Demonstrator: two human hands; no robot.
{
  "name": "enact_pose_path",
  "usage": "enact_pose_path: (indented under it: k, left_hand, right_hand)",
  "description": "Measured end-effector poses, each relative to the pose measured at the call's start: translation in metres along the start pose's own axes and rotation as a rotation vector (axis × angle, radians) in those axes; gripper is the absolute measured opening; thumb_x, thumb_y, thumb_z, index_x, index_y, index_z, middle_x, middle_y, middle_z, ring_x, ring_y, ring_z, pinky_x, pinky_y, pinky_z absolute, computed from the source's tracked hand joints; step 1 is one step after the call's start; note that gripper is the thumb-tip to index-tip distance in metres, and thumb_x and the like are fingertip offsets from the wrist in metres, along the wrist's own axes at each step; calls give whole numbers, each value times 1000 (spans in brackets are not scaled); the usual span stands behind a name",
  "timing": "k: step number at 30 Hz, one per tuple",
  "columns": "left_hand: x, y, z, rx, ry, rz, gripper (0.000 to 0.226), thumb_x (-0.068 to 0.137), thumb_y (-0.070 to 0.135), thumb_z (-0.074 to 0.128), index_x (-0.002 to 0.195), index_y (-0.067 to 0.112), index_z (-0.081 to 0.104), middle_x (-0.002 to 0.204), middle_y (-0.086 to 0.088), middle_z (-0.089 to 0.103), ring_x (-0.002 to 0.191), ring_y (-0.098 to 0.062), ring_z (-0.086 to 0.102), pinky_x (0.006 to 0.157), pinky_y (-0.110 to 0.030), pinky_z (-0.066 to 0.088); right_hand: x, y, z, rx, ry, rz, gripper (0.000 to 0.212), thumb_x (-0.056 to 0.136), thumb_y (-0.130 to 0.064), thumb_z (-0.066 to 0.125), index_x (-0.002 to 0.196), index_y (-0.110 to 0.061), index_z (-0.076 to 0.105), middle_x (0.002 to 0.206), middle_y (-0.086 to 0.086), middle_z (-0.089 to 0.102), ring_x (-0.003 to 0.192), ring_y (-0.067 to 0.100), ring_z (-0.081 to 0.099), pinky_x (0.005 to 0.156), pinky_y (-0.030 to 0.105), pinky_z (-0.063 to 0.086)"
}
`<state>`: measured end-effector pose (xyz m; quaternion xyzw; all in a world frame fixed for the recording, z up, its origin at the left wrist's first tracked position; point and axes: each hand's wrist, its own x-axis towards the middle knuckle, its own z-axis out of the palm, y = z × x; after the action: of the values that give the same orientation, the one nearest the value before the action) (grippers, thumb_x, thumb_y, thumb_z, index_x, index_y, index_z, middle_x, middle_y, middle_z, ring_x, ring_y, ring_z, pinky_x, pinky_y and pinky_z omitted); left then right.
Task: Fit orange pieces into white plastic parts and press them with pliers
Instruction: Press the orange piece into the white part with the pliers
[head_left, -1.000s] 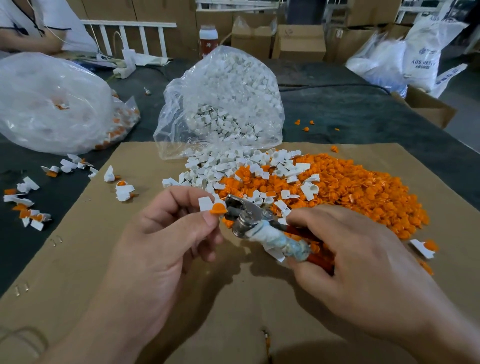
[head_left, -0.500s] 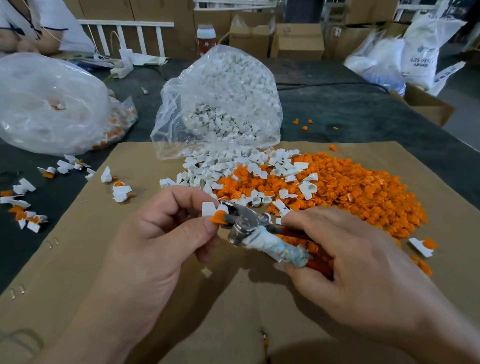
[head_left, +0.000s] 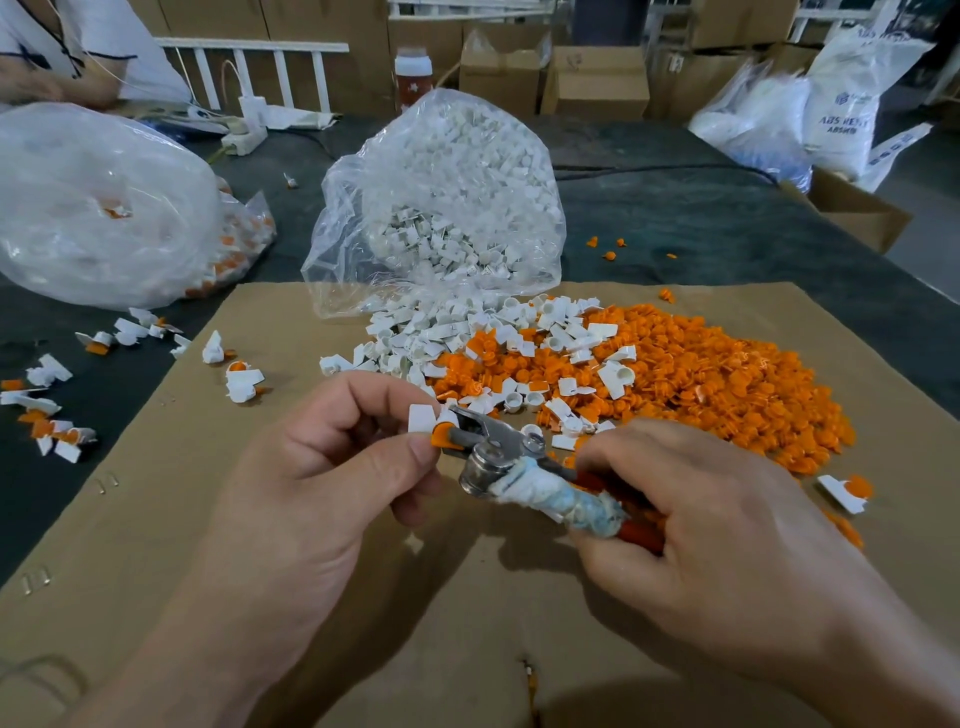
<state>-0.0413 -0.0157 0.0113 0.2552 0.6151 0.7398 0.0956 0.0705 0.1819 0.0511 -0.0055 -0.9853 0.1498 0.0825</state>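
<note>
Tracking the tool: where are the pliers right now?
Head view, centre: the pliers are gripped in the right hand, their tips at the white part that the left hand pinches.

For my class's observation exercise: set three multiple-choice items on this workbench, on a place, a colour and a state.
1. Where is the clear bag of white parts? A floor; B far edge of the cardboard sheet; C shelf.
2. The big loose pile is? A blue; B green; C orange.
3. The pliers are? A gripped by the right hand, nose on the piece the left hand pinches; B lying flat; C hanging up.
Answers: B, its mouth spills onto the sheet; C, orange pieces fill the sheet's right; A, fingers curl round them.
</note>
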Motion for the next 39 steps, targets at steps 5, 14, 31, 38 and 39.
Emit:
enact_pose_path:
  k: [5, 14, 31, 38, 39]
  left_hand:
    - [0, 1, -1, 1, -7, 5, 17, 69, 27, 71, 85, 21, 73, 66, -5, 64, 58, -14, 58, 51, -20, 48]
    - [-1, 1, -3, 7, -10, 2, 18, 71, 28, 71, 87, 21, 73, 69, -8, 64, 60, -15, 58, 52, -21, 48]
    - [1, 3, 1, 111, 189, -100, 8, 74, 14, 66, 76, 20, 70, 58, -5, 58, 52, -12, 53, 49, -21, 47]
    - [-8, -2, 17, 189, 74, -394, 18, 83, 8, 64, 75, 22, 73, 59, -4, 64, 53, -9, 60, 49, -19, 49]
    - [-9, -2, 20, 180, 75, -413, 20, 84, 6, 63, 74, 21, 73, 58, -5, 64, 52, -9, 60, 47, -19, 48]
  right_hand:
    - [0, -2, -3, -28, 18, -1, 31, 75, -58, 39, 85, -35, 58, 74, -15, 50, 69, 9, 48, 54, 25, 38]
    - [-1, -7, -2, -66, 24, 5, 33, 73, -56, 37, 73, -29, 56, 66, -12, 50, 62, 10, 49, 50, 28, 39]
    - [3, 4, 10, -96, 91, 86, 55, 75, -73, 37, 106, -35, 62, 91, -18, 55, 85, 8, 51, 70, 27, 45]
    - [10, 13, 19, -311, -11, 207, 72, 72, -81, 24, 120, -35, 51, 105, -9, 49, 100, 15, 42, 87, 33, 36]
    - [11, 14, 19, -304, -16, 216, 71, 72, -80, 25, 122, -36, 48, 109, -10, 46, 104, 14, 38, 90, 32, 33]
